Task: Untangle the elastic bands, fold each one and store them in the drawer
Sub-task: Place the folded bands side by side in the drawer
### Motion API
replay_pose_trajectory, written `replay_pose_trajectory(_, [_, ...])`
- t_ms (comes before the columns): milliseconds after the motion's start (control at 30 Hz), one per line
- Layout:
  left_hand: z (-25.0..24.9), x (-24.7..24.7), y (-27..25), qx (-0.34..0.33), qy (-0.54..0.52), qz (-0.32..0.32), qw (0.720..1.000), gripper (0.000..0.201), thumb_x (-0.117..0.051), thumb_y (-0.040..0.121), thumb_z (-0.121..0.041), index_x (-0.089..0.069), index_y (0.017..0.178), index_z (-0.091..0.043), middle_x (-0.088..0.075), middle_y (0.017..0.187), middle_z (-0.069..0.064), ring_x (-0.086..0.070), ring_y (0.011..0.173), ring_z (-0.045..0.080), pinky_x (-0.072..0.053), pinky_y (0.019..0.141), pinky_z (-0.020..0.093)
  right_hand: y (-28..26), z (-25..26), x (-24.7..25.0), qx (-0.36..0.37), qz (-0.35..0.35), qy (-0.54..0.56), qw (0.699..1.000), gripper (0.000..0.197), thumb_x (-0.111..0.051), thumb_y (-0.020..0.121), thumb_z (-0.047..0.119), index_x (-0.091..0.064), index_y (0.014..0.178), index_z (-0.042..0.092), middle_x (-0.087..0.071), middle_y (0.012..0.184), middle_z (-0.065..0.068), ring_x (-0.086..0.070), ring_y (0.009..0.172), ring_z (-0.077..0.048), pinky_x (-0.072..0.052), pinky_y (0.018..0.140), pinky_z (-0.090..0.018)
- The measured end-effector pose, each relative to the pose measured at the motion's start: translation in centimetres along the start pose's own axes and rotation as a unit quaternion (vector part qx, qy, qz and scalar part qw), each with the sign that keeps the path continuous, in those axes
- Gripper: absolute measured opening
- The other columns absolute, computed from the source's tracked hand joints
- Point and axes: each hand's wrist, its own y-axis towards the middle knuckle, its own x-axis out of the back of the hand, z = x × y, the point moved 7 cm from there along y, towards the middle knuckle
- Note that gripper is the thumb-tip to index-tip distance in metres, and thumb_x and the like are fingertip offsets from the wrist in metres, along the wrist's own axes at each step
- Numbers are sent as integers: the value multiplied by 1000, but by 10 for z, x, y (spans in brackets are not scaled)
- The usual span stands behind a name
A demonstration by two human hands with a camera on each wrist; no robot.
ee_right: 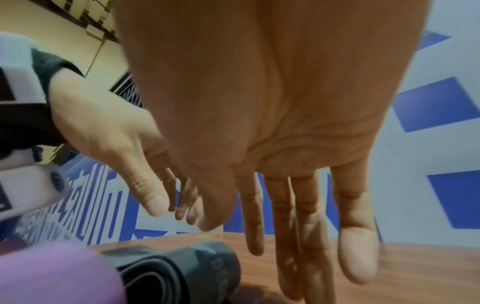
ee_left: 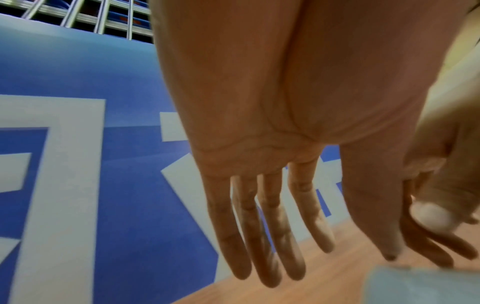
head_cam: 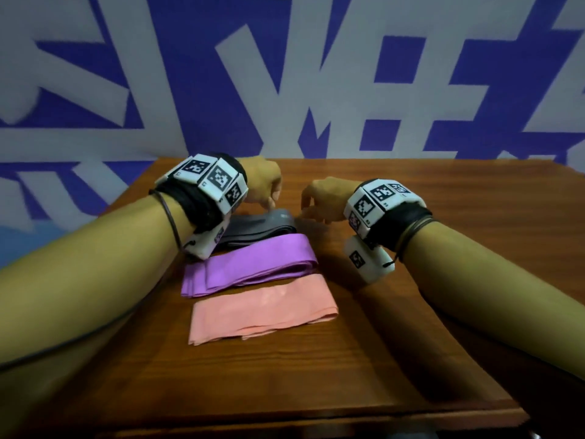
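Three folded elastic bands lie in a row on the wooden table (head_cam: 411, 343): a grey band (head_cam: 262, 228) farthest from me, a purple band (head_cam: 253, 264) in the middle, a pink band (head_cam: 262, 308) nearest. My left hand (head_cam: 264, 188) hovers just above the grey band's far edge, fingers hanging straight, holding nothing (ee_left: 259, 226). To the right of that band's end, my right hand (head_cam: 319, 202) also hangs with straight fingers and an empty palm (ee_right: 298, 236). The right wrist view shows the grey band (ee_right: 187, 273) folded in layers beside the purple band (ee_right: 52, 273).
A wall with a blue and white pattern (head_cam: 285, 74) stands right behind the table's far edge. The table's front edge (head_cam: 316, 421) is near me. No drawer shows in any view.
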Motion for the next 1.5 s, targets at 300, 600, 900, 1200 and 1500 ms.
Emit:
replay_pose_trajectory(300, [61, -47, -7, 49, -4, 77, 996, 56, -82, 74, -45, -61, 120, -21, -60, 106, -1, -58, 98, 21, -49, 97, 37, 35, 42, -8, 47, 65, -4, 997, 39, -68, 88, 46, -68, 114, 15, -62, 66, 6, -56, 51, -5, -47, 59, -25])
replay_pose_trajectory(600, [53, -55, -9, 17, -1, 142, 990, 35, -74, 83, -45, -60, 90, -14, -59, 80, -3, -55, 75, 18, -43, 69, 30, 42, 42, -21, 30, 140, 33, 989, 36, -79, 79, 42, -68, 101, 15, -74, 93, -3, -72, 80, -20, -60, 78, -37])
replay_pose_trajectory(900, [44, -44, 2, 24, 30, 46, 998, 48, -63, 95, -34, -37, 126, -7, -59, 120, 15, -60, 102, 32, -49, 89, 42, 44, 42, -10, 52, 56, -99, 992, 51, -61, 95, 32, -37, 133, 6, -58, 116, -11, -59, 102, -27, -45, 81, -34])
replay_pose_trajectory(1200, [44, -56, 3, 46, 49, 68, 995, 51, -63, 94, -40, -48, 131, -8, -56, 128, 16, -58, 113, 34, -47, 89, 40, 45, 39, -24, 64, 54, -74, 994, 46, -56, 97, 40, -42, 129, 9, -56, 126, -13, -56, 105, -26, -46, 86, -38])
replay_pose_trajectory(1500, [54, -35, -4, 48, 38, 3, 998, 34, -63, 91, -49, -59, 108, -20, -55, 103, 7, -59, 107, 33, -50, 87, 43, 39, 38, -3, 58, 3, -33, 998, 35, -62, 95, 31, -48, 120, 10, -56, 98, -7, -54, 81, -22, -51, 77, -40])
